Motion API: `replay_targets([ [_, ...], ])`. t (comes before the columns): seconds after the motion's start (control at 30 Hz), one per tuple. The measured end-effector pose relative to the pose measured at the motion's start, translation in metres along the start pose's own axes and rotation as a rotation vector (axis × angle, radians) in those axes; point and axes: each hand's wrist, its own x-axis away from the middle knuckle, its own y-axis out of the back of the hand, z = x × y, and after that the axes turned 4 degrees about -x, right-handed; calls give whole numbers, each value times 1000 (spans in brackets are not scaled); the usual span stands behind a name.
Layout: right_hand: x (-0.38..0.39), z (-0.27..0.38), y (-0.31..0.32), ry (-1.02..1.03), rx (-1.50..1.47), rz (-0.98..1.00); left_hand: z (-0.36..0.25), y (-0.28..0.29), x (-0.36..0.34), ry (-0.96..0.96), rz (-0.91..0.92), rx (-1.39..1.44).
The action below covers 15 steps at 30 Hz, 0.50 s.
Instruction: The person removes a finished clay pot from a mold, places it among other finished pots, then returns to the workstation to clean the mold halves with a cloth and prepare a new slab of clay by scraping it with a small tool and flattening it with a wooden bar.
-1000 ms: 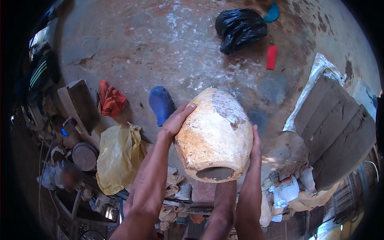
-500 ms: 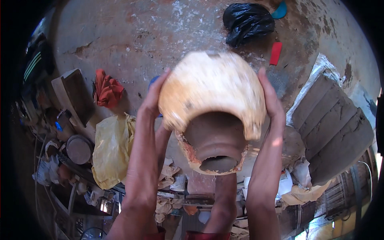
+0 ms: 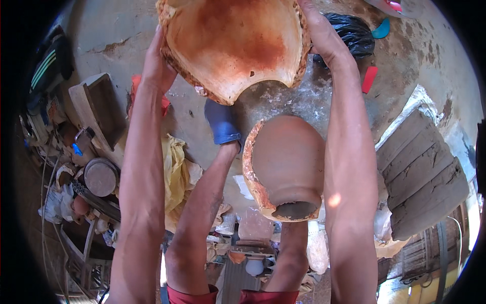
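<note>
Apparently the step is unmoulding — left hand (image 3: 160,65) and right hand (image 3: 326,40) clasp opposite edges of one shell (image 3: 230,43), apart from the pot (image 3: 291,152) lying in the other half (image 3: 257,188) — and the next move likely calls for keeping that shell clear.
</note>
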Motion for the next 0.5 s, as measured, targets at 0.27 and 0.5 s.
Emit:
replay_targets([
  [0.27, 0, -33, 34, -308, 105, -225, 13, -3, -31, 9, -21, -125],
  [0.5, 229, -136, 58, -630, -40, -529, 130, -53, 120, -266, -550, -1136],
])
